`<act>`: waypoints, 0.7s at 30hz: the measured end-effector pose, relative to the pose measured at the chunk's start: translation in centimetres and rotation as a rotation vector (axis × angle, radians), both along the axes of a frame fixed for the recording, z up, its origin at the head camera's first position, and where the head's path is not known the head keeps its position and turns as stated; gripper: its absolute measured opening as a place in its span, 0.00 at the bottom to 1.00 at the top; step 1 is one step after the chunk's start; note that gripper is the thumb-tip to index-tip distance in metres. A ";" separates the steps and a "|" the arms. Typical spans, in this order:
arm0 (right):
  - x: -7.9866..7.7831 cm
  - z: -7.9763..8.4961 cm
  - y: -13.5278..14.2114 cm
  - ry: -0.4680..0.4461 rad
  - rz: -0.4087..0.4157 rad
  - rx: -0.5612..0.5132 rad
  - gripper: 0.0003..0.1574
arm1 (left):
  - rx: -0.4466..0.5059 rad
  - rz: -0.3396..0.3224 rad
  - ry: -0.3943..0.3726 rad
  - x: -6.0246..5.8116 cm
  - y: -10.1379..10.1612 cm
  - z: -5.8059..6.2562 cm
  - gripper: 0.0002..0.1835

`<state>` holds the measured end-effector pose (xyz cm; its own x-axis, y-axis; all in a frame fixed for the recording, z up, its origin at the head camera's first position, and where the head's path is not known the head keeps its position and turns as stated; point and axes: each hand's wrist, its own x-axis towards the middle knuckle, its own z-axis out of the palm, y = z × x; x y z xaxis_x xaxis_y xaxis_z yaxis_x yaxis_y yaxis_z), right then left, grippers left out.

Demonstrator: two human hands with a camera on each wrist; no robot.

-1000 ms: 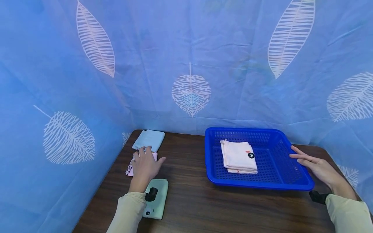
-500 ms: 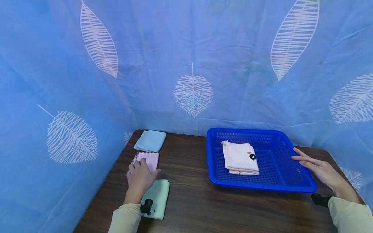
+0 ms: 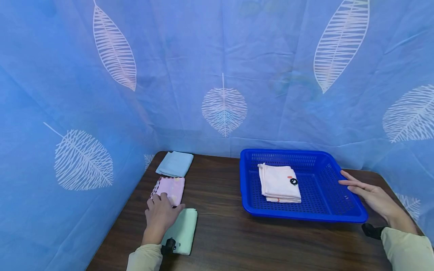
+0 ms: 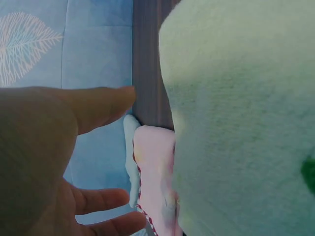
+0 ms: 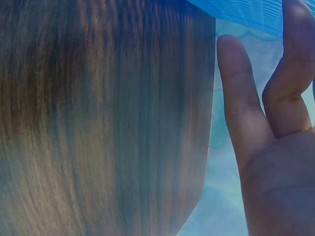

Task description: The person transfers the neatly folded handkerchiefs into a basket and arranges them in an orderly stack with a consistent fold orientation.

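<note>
In the head view my left hand [image 3: 158, 216] hovers over the near edge of the pink folded towel [image 3: 173, 188] and the left side of the green folded towel [image 3: 185, 229]. Its fingers are spread and hold nothing. The left wrist view shows the green towel [image 4: 241, 123] large and close, with the pink towel [image 4: 155, 172] beyond it. My right hand [image 3: 374, 201] has its fingertips at the right rim of the blue plastic basket [image 3: 305, 216], with the fingers extended. Inside the basket, toward its left, lies a white folded towel [image 3: 279, 182].
A light blue folded towel [image 3: 175, 163] lies at the table's far left corner, behind the pink one. Blue leaf-print cloth [image 3: 169, 94] hangs behind and left of the dark wooden table [image 3: 220, 233].
My left hand has drawn back toward me, from over the pink towel to the green one, uncovering most of the pink towel. My right hand stays at the basket rim.
</note>
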<state>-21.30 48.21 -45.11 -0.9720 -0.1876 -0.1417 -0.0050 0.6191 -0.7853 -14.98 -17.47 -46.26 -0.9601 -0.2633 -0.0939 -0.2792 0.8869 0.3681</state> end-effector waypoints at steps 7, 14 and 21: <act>0.0 -0.1 0.1 -0.011 -0.007 0.012 0.37 | -0.015 0.007 -0.033 0.6 -0.3 -0.8 0.45; 0.0 -0.3 0.1 0.012 0.000 0.006 0.36 | -0.002 0.015 -0.087 1.3 -0.6 -1.5 0.46; 0.1 -0.2 0.0 0.012 -0.001 0.023 0.36 | 0.007 0.025 -0.093 1.7 -1.0 -1.9 0.46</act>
<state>-21.20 48.20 -45.32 -0.9738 -0.1839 -0.1340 -0.0142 0.6369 -0.7708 -13.27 -18.42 -48.20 -0.9403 -0.2864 -0.1841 -0.3346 0.8768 0.3454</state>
